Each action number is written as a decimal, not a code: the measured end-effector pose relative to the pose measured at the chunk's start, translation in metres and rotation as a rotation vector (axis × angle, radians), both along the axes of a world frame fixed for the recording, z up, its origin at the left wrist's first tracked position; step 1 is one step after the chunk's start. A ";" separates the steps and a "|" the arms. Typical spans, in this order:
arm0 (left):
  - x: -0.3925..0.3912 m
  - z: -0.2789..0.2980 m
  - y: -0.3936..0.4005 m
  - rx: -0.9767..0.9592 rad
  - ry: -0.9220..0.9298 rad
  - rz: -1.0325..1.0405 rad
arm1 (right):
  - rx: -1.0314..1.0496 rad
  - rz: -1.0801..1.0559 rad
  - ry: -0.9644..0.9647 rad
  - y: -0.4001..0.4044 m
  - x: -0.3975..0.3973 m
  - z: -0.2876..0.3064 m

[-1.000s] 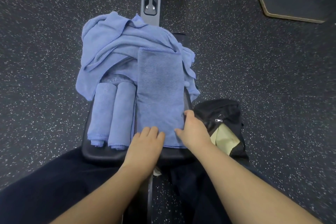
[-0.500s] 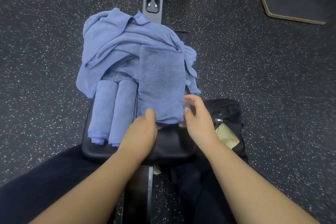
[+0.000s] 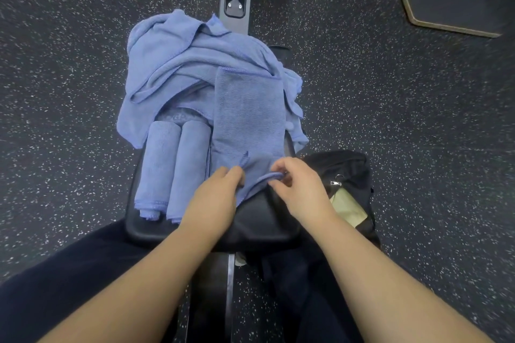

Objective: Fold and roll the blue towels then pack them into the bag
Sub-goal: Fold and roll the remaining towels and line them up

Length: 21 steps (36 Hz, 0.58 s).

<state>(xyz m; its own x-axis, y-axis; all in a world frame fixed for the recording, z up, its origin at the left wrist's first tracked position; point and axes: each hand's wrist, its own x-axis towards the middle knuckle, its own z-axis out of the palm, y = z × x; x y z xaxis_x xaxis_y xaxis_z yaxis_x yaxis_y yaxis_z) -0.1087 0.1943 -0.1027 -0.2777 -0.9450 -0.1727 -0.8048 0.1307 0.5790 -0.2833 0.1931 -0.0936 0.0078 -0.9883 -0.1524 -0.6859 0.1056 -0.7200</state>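
Now your left hand (image 3: 220, 192) and right hand (image 3: 298, 186) have both closed on the near end of the folded, long blue terry towel (image 3: 249, 117) and turned it over on itself. A second ago that end lay flat at the front edge of the black padded bench seat (image 3: 264, 223) under your fingers; now it is curled up and away from you, and bare seat shows where the cloth was. I read that as the roll begun: the fold is done on this towel, and only the first turn is in.

Your left fingers pinch the turned edge on its left side. Your right fingers and thumb pinch the rolled lip on its right.

The rest of the strip lies straight ahead of you, its far end resting on the heap of loose, crumpled blue towels (image 3: 189, 58). Two finished blue towel rolls (image 3: 172, 167) lie side by side just left of it. The open black fabric bag (image 3: 348, 175) sits on the speckled floor by your right hand, with something pale yellow inside and no towel visible in it.

Keep both sides turning evenly, or the roll will likely come out coned.
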 end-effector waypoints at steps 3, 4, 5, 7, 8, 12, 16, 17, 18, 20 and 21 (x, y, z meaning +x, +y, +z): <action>-0.003 -0.003 0.003 -0.020 0.000 -0.049 | -0.029 0.050 0.047 0.000 -0.002 0.001; -0.005 -0.004 0.004 -0.006 -0.021 -0.074 | -0.022 0.065 0.071 0.001 -0.003 0.003; -0.006 -0.005 0.005 0.007 -0.061 -0.106 | -0.009 0.082 0.090 0.001 -0.004 0.004; -0.009 -0.007 0.007 -0.002 -0.163 -0.195 | 0.031 0.120 0.121 0.003 -0.008 0.008; -0.010 -0.008 0.008 -0.032 -0.194 -0.236 | 0.062 0.142 0.145 0.004 -0.010 0.011; -0.011 -0.014 0.012 -0.189 -0.275 -0.296 | 0.136 0.196 0.284 0.011 -0.012 0.017; -0.015 -0.012 0.015 -0.354 -0.261 -0.339 | 0.144 0.177 0.288 0.015 -0.011 0.022; -0.016 -0.013 0.015 -0.368 -0.275 -0.348 | 0.153 0.188 0.282 0.015 -0.010 0.023; -0.016 -0.013 0.016 -0.365 -0.286 -0.359 | 0.162 0.200 0.291 0.015 -0.009 0.025; -0.016 -0.015 0.017 -0.355 -0.286 -0.373 | 0.171 0.210 0.313 0.016 -0.008 0.026; -0.016 -0.016 0.017 -0.345 -0.283 -0.364 | 0.173 0.208 0.305 0.017 -0.009 0.025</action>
<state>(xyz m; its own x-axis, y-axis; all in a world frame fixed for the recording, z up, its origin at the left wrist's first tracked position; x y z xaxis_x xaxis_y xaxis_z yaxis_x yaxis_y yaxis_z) -0.1243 0.2113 -0.1187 -0.5835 -0.8120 0.0139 -0.7899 0.5715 0.2223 -0.2922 0.2102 -0.0681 0.1338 -0.9299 -0.3426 -0.8847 0.0437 -0.4642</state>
